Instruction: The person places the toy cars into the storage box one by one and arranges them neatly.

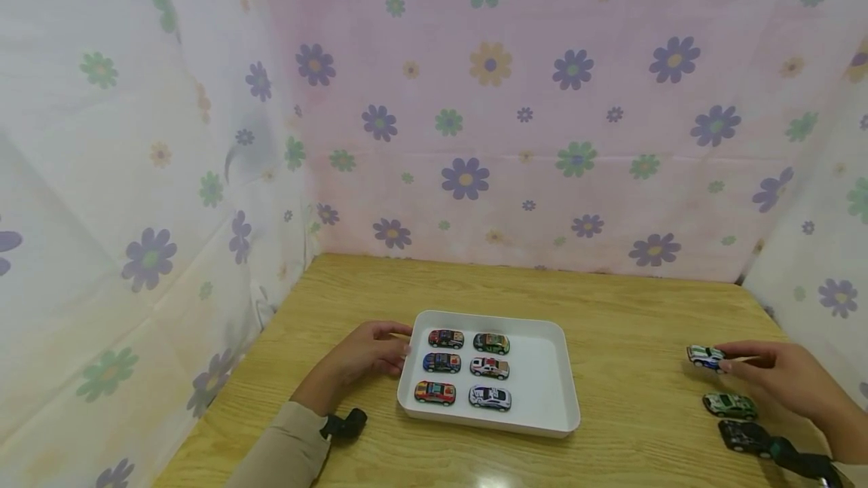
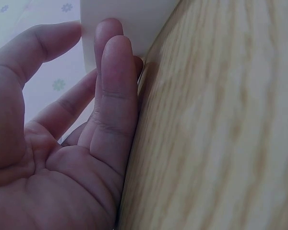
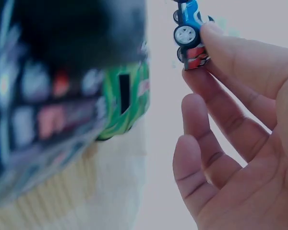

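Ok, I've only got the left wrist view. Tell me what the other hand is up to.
Observer: The right hand is pinching a small toy car.
Operator: Noted. Now give me the contents of the tray by my fingers.
Observer: It holds six toy cars, set out in three rows of two.
Operator: Finish with whatever lies near that other hand.
Observer: Two more sit on the table there: a green car and, nearer the head camera, a dark car.
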Available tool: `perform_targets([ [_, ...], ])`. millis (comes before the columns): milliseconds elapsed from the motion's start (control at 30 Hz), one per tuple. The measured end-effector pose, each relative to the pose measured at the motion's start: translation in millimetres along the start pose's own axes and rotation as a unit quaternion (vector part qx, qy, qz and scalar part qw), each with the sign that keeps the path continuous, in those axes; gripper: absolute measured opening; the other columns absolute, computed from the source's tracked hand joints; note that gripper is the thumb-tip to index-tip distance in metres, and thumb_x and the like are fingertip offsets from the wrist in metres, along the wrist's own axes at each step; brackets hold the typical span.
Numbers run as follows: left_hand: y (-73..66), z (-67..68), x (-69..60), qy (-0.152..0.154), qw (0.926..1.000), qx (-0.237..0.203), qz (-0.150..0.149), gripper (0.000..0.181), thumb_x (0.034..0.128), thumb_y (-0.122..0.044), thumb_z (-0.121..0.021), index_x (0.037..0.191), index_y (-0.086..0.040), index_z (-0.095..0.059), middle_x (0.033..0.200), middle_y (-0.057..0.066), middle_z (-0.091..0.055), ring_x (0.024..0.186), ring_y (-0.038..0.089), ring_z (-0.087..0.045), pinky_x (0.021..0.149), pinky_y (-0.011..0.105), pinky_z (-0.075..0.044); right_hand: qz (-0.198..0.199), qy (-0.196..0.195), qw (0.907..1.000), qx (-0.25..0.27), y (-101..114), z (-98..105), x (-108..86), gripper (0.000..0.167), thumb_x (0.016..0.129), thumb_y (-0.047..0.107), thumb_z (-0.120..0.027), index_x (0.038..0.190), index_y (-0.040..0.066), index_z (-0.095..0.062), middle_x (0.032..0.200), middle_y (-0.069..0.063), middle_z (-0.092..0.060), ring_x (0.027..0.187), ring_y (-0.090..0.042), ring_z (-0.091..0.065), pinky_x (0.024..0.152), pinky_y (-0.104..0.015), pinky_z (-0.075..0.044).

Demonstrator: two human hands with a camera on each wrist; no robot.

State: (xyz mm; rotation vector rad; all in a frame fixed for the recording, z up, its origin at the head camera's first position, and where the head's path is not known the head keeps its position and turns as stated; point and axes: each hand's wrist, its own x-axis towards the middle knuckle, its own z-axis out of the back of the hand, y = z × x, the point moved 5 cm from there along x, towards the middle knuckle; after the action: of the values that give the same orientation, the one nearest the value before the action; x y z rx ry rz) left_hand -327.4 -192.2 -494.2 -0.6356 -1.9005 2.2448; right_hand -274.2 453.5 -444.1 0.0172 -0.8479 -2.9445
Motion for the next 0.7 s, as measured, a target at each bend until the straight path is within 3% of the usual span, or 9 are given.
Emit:
perform_targets([
  [167,-0.9,-0.7,0.1,-0.001,1.0000,0.006,-0.004,0.054,0.0907,-0.020,-0.078,0.139,-0.003,-0.061,0.110,0.013,-0.076,0.081,0.020,-0.073,0.072,0.034,-0.064,0.006,-0.015,0.9999,-0.002,13.0,2.5,0.4,0.048,0.101,0.039,-0.068,0.130,0.000,-0.069,0.122,-0.026,-0.070,0.080,0.002,-0.066,0.065,-0.032,-0.058],
  [400,-0.7,-0.7,0.1,-0.002,1.0000,0.005,-0.002,0.054,0.0905,-0.020,-0.078,0.139,-0.003,-0.061,0.108,0.013,-0.076,0.080,0.020,-0.073,0.072,0.034,-0.064,0.009,-0.029,0.9994,0.014,33.1,3.9,1.0,0.049,0.100,0.040,-0.069,0.131,0.003,-0.069,0.116,-0.020,-0.073,0.081,0.001,-0.068,0.065,-0.031,-0.056],
  [700,-1.1,-0.7,0.3,-0.006,1.0000,0.007,-0.001,0.054,0.0905,-0.019,-0.078,0.139,-0.002,-0.061,0.109,0.012,-0.075,0.081,0.020,-0.073,0.073,0.034,-0.064,0.063,-0.063,0.9956,0.031,62.2,6.4,3.7,0.038,0.099,0.034,-0.071,0.128,0.008,-0.071,0.105,-0.002,-0.076,0.083,0.003,-0.068,0.064,-0.025,-0.055],
])
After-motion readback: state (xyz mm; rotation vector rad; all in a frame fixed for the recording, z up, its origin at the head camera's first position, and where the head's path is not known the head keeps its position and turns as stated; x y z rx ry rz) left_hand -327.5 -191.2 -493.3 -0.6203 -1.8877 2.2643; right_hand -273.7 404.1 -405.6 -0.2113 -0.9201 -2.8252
